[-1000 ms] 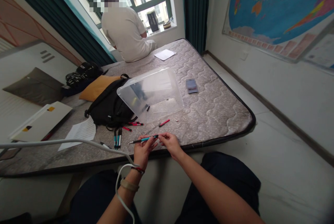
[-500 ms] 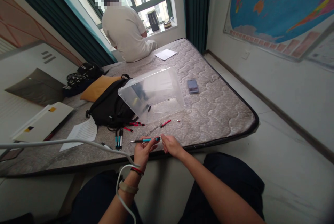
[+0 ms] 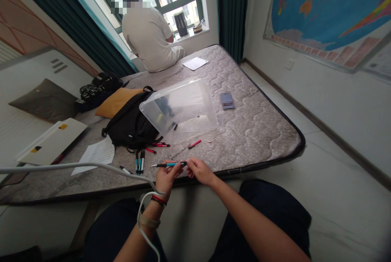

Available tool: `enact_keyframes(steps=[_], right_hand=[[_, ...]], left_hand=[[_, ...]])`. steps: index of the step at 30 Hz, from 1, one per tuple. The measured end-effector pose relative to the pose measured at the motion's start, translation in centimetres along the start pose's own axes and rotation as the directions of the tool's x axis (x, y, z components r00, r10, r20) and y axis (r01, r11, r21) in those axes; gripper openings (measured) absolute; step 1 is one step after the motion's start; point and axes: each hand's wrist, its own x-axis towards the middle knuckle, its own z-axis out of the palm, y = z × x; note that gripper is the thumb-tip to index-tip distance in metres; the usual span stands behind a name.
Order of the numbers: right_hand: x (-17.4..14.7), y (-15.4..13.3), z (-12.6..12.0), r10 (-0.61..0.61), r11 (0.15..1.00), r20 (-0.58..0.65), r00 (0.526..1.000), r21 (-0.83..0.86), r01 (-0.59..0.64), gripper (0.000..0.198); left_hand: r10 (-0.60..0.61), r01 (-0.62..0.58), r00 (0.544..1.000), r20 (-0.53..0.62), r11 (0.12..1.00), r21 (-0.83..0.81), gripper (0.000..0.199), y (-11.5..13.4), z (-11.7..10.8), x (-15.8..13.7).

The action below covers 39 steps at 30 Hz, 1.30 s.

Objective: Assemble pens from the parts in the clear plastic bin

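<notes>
A teal and black pen (image 3: 171, 164) lies level in my left hand (image 3: 166, 180), its pale pointed tip toward the left. My right hand (image 3: 200, 171) is closed at the pen's black right end, fingers pinched around it. Left of my hands, several teal, black and white pens (image 3: 139, 162) lie side by side on the mattress. Beyond them are red and black pens (image 3: 160, 145). A single red pen (image 3: 194, 144) rests in front of my right hand, with a tiny pen part (image 3: 209, 141) beside it.
A clear plastic bin (image 3: 195, 103) lies tipped on the mattress (image 3: 259, 132), against a black backpack (image 3: 131, 119). White cable (image 3: 91, 166) crosses in front of my left arm. Papers (image 3: 96, 156) and a white box (image 3: 53, 142) are at left. A person (image 3: 148, 38) sits by the window.
My right hand has shifted slightly left, closing onto the pen's black end. My left hand still holds the pen in nearly the same place. The camera view has moved a little.
</notes>
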Motion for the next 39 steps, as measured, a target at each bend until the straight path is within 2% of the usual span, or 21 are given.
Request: enact_keyframes(steps=[4, 10, 15, 20, 23, 26, 30, 34, 39], right_hand=[[0.1, -0.1, -0.1, 0.052, 0.998, -0.065, 0.997, -0.034, -0.054, 0.058], [-0.3, -1.2, -0.1, -0.046, 0.998, -0.016, 0.999, 0.041, 0.047, 0.038], [-0.5, -1.3, -0.2, -0.104, 0.968, -0.104, 0.989, -0.241, 0.077, 0.048], [-1.4, -2.1, 0.3, -0.223, 0.915, -0.112, 0.968, -0.367, 0.168, 0.028], [-1.8, -2.2, 1.0, -0.251, 0.903, -0.112, 0.961, -0.384, 0.192, 0.024], [-1.9, -2.0, 1.7, -0.233, 0.927, -0.135, 0.963, -0.331, 0.178, 0.030], [-1.6, -1.2, 2.5, -0.122, 0.988, -0.137, 0.983, -0.116, 0.107, 0.044], [-1.3, -0.9, 2.9, -0.048, 0.990, -0.068, 0.997, 0.132, 0.057, 0.045], [-1.4, -1.5, 3.0, 0.007, 0.952, 0.077, 0.997, 0.305, -0.030, 0.057]], left_hand=[[-0.020, 0.020, 1.000, 0.016, 1.000, -0.017, 0.046, 0.5, 0.1, -0.2], [-0.019, 0.019, 1.000, -0.005, 1.000, -0.015, 0.048, 1.1, 0.1, -0.4], [-0.032, 0.032, 0.999, 0.013, 0.999, -0.021, 0.047, 1.0, 0.3, -0.6], [-0.031, 0.031, 0.999, 0.013, 0.997, -0.068, 0.048, 0.9, 0.3, -0.7], [-0.037, 0.039, 0.999, 0.024, 0.996, -0.075, 0.049, 0.8, 0.2, -0.7], [-0.042, 0.042, 0.999, 0.010, 0.996, -0.075, 0.050, 0.8, 0.0, -0.8], [-0.057, 0.057, 0.998, 0.004, 0.996, -0.070, 0.051, 0.8, -0.5, -1.0], [-0.049, 0.049, 0.999, 0.001, 0.998, -0.041, 0.049, 0.9, -0.7, -1.1], [-0.070, 0.073, 0.997, 0.034, 0.995, -0.073, 0.043, 1.2, -0.6, -1.4]])
